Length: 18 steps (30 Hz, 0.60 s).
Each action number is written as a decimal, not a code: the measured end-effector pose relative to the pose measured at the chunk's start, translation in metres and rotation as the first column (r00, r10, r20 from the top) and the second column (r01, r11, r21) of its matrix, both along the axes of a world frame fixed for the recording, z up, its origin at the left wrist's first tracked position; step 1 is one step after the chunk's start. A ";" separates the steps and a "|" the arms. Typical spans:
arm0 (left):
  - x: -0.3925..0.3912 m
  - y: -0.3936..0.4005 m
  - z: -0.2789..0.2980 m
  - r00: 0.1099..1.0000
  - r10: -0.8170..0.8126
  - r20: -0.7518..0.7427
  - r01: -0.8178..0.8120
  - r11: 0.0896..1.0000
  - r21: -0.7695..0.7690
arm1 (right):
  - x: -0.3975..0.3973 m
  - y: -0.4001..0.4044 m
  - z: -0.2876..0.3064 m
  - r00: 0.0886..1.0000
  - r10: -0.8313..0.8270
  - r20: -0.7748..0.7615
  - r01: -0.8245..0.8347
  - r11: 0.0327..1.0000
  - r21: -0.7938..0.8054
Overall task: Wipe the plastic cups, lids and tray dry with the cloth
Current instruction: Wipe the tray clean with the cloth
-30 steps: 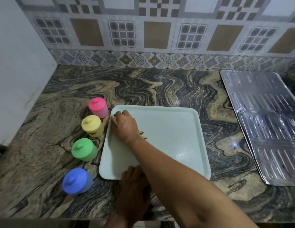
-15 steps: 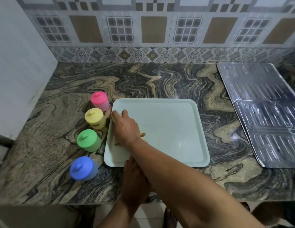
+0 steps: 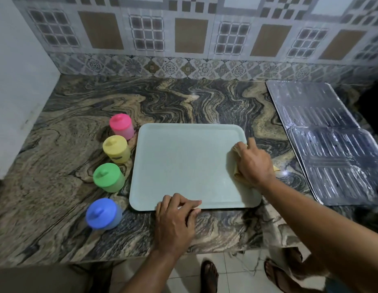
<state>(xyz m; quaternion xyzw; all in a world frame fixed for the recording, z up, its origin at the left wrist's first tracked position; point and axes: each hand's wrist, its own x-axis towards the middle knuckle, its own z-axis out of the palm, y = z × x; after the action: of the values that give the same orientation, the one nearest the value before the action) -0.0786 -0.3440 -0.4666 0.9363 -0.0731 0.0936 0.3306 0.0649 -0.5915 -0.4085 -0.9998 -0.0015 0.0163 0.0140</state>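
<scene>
A pale green tray (image 3: 184, 163) lies flat on the marbled counter. My right hand (image 3: 254, 163) presses a yellowish cloth (image 3: 236, 176) against the tray's right edge; most of the cloth is hidden under the hand. My left hand (image 3: 175, 218) holds the tray's near rim, fingers over the edge. Left of the tray stands a row of lidded plastic cups: pink (image 3: 122, 126), yellow (image 3: 116, 149), green (image 3: 109, 177) and blue (image 3: 103, 214).
A ribbed metal sheet (image 3: 331, 142) covers the counter on the right, close to the tray. A tiled wall (image 3: 184, 34) runs along the back and a white wall (image 3: 13, 81) on the left. The counter's front edge (image 3: 99, 258) is near; sandalled feet (image 3: 209, 275) show below.
My right hand has swept the cloth from the tray's left side across to its right edge. My left hand, earlier partly hidden under the arm, now shows gripping the near rim.
</scene>
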 end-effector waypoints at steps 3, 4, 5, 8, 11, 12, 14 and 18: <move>-0.001 0.002 0.001 1.000 0.000 -0.003 0.000 0.999 -0.043 | -0.002 0.014 0.005 0.998 -0.067 0.020 0.065 0.996 0.064; -0.002 0.003 0.003 1.000 0.008 0.007 -0.007 0.998 -0.054 | -0.003 0.025 0.007 0.994 -0.096 0.051 0.089 0.986 0.138; -0.003 0.004 0.006 0.999 0.027 0.023 -0.026 0.998 -0.057 | -0.003 0.040 0.006 0.990 -0.106 0.089 0.085 0.973 0.213; -0.011 0.015 0.013 0.986 0.157 0.046 -0.157 0.988 -0.010 | -0.011 0.108 0.009 0.982 -0.068 0.176 -0.010 0.913 0.408; -0.023 0.042 0.001 0.961 0.275 0.036 -0.276 0.961 0.023 | -0.022 0.191 0.006 0.982 0.036 0.188 -0.127 0.857 0.500; -0.026 0.050 -0.004 0.960 0.277 0.038 -0.277 0.961 0.012 | -0.028 0.218 0.003 0.980 0.076 0.182 -0.160 0.847 0.506; -0.028 0.062 -0.010 0.967 0.251 0.047 -0.249 0.967 -0.052 | -0.037 0.260 -0.008 0.973 0.164 0.161 -0.224 0.838 0.498; -0.026 0.063 -0.013 0.955 0.291 0.052 -0.284 0.953 -0.108 | -0.040 0.271 -0.027 0.943 0.306 0.129 -0.330 0.827 0.454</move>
<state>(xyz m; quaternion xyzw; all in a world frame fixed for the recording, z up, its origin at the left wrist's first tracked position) -0.1050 -0.2808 -0.4798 0.9157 0.0578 0.1756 0.3568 0.0252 -0.3204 -0.4355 -0.9521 -0.1722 -0.0076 0.2527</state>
